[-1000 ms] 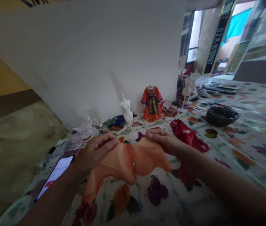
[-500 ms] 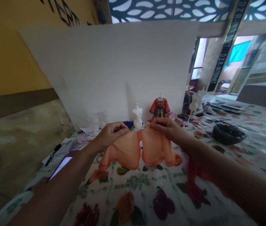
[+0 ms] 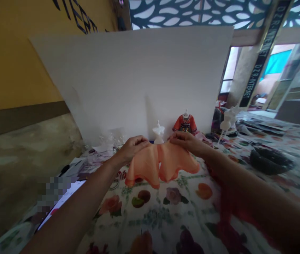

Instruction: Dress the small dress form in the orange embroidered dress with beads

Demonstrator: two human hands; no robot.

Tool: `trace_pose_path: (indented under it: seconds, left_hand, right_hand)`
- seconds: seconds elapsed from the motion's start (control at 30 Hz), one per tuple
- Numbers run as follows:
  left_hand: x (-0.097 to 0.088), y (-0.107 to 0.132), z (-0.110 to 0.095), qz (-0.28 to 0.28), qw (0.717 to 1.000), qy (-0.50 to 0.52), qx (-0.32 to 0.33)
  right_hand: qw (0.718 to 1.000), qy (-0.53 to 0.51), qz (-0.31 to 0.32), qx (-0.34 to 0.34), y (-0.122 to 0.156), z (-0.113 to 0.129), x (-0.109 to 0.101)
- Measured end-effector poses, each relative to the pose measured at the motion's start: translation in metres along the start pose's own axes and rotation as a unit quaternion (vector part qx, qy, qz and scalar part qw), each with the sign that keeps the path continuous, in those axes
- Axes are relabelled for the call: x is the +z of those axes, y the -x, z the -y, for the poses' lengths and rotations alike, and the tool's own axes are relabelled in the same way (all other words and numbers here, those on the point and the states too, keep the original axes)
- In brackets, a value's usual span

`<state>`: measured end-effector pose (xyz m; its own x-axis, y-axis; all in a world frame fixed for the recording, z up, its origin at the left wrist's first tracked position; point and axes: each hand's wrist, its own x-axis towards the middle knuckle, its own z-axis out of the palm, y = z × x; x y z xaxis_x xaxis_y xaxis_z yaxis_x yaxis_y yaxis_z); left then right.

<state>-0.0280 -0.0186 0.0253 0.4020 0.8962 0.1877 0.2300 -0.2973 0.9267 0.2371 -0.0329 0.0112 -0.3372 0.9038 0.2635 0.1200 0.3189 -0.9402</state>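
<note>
Two grips clamped on orange cloth (image 3: 160,165): left grip (image 3: 134,148), right grip (image 3: 185,141). Dark bowl (image 3: 270,160) sits well right on floral surface (image 3: 181,215), contents unclear.

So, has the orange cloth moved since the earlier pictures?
Yes, the orange cloth has risen relative to the white dress-form mannequin, and now hides its stand.

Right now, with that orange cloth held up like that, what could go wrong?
The orange cloth is pinched only along its top by the left hand and right hand, so it might slip onto the floral tablecloth. The white mannequin stands just behind, where a careless bump could topple it.
</note>
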Motion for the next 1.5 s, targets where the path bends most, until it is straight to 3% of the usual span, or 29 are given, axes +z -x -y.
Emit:
trace_pose_path:
  seconds: [0.23, 0.8, 1.0, 1.2, 1.5]
  left_hand:
    - [0.004, -0.026, 0.02, -0.029, 0.999, 0.02, -0.002]
    - [0.011, -0.057, 0.039, -0.043, 0.997, 0.063, 0.014]
    - [0.012, -0.067, 0.047, -0.044, 0.995, 0.08, 0.027]
    - [0.015, -0.078, 0.052, -0.023, 0.994, 0.107, 0.029]
    - [0.019, -0.08, 0.053, -0.022, 0.994, 0.097, 0.034]
  right_hand:
    - [0.998, -0.061, -0.034, 0.012, -0.025, -0.023, 0.006]
    - [0.992, -0.106, -0.07, -0.008, -0.065, -0.065, 0.003]
    - [0.988, -0.143, -0.046, -0.016, -0.077, -0.072, 0.009]
    - [0.978, -0.204, 0.029, -0.017, -0.088, -0.072, 0.013]
    - [0.957, -0.278, 0.079, 0.013, -0.106, -0.082, 0.01]
